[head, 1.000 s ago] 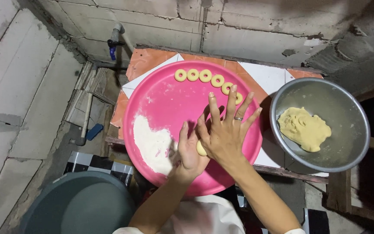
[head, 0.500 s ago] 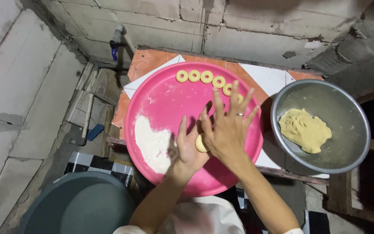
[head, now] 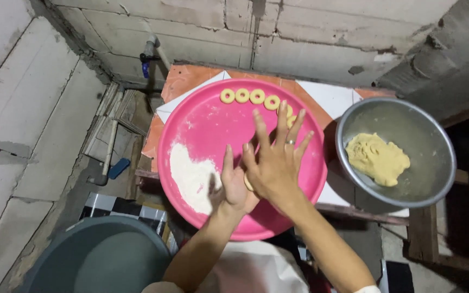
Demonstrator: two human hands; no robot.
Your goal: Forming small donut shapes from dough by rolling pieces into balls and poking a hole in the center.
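A rough home kitchen corner, unfinished. Bare grey block walls (head: 310, 32) with raw mortar joints, a pipe with a blue tap (head: 147, 57) in the corner. Small tiled worktop (head: 191, 81) carrying a pink round tray (head: 202, 125) with ring-shaped dough pieces (head: 242, 95) and a flour patch (head: 191, 176), beside a metal bowl (head: 435, 135) of yellow dough (head: 376, 158).

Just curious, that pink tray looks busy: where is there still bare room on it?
The pink tray is bare at its upper left, between the dough rings and the flour patch. Its right-centre is crowded by both hands.
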